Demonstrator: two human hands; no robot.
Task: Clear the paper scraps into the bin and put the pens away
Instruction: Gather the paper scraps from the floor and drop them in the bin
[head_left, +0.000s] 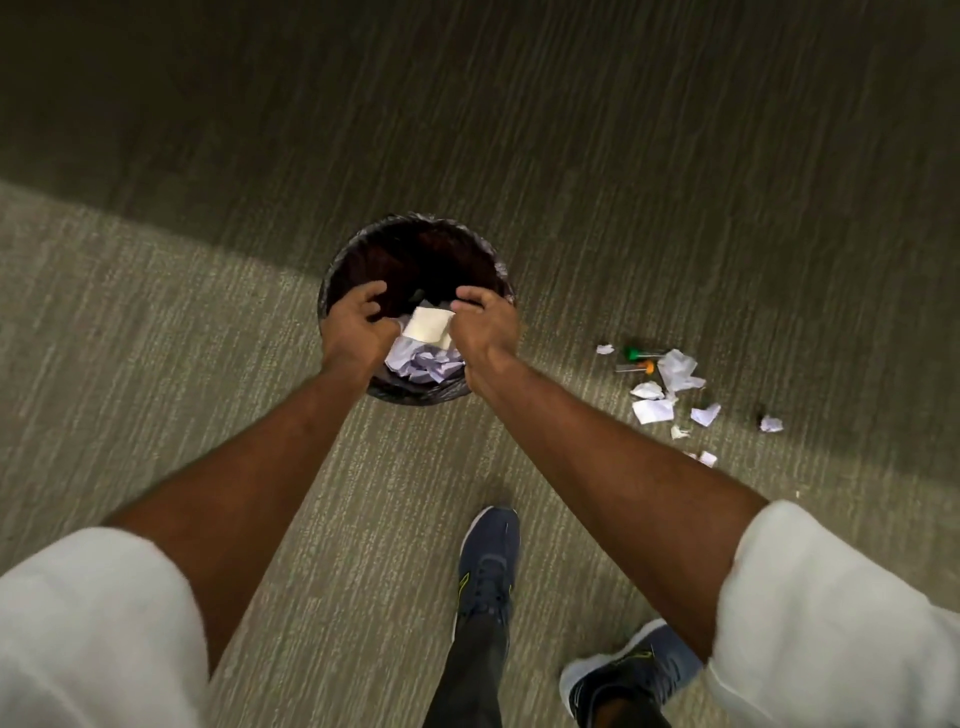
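Over a lined bin (415, 249) at centre, the left hand (356, 330) curls loosely, empty; the right hand (485, 325) pinches a cream paper (428, 325) above lilac scraps. At three o'clock, more scraps (675, 371) and two pens (641, 360) lie on ribbed carpet (156, 338). Released off-centre, the paper may miss the bin.

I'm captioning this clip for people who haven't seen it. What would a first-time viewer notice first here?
Both hands, the left hand and the right hand, reach over a dark round bin at the centre of the carpet, with crumpled paper already inside it. To its right, white paper scraps lie scattered on the floor beside two pens, one with a green cap and one with an orange cap.
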